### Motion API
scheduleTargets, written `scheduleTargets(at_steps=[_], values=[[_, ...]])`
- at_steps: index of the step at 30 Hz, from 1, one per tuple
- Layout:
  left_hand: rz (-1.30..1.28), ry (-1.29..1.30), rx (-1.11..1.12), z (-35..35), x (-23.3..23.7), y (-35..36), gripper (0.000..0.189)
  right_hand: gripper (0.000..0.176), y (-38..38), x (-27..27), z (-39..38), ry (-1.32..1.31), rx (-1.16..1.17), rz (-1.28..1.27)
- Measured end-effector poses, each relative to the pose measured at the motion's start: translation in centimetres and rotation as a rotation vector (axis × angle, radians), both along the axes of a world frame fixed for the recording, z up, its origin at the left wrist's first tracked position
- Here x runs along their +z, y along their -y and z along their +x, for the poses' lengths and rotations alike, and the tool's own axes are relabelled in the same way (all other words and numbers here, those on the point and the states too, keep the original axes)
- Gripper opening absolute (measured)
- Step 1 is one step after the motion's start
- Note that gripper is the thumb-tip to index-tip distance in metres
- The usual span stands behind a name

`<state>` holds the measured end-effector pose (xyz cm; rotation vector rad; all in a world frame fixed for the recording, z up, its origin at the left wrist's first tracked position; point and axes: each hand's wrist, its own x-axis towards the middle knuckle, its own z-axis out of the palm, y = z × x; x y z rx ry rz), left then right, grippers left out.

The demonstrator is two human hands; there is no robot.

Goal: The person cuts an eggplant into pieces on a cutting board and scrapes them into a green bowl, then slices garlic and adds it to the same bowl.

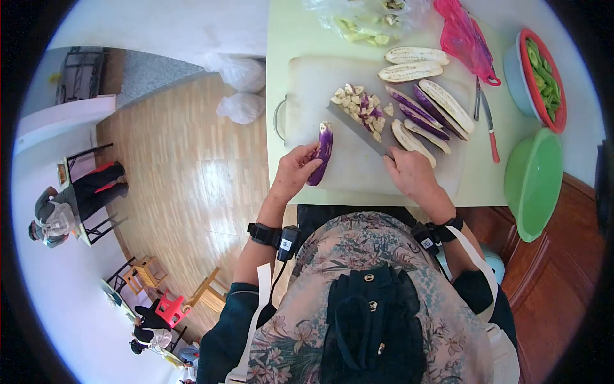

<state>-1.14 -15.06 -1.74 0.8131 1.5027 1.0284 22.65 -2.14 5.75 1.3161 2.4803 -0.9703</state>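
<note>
Head view: the left hand [295, 171] pinches a purple eggplant strip [325, 138] upon the cutting board [358, 178], left of the diced pieces [352, 101]; the right hand's fingers wrap the handle of the knife [359, 128]; for clean cuts, hold the strip flat, fingertips curled back, blade upright, slices even.

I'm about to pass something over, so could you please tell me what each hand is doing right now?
Left hand: closed on a piece of purple eggplant.
Right hand: closed on the knife.
</note>
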Motion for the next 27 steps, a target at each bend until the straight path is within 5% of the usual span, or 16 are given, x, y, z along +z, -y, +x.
scheduleTargets(at_steps=[6,12,18,27], values=[[-0.005,-0.553,-0.256,-0.2,2.9,-0.8,0.041,0.022,0.4,0.2,-0.2,-0.05,0.034,0.0],[0.043,-1.009,-0.26,0.1,4.3,-0.9,0.037,0.024,0.9,0.2,-1.0,-0.012,0.118,0.02],[0.359,-1.07,-0.246,1.8,3.2,-2.6,0.034,0.024,1.4,-0.1,-1.2,0.023,0.157,0.141],[0.449,-1.097,-0.259,2.8,0.3,-3.4,0.025,0.026,1.6,0.4,-1.2,0.107,0.228,0.193]])
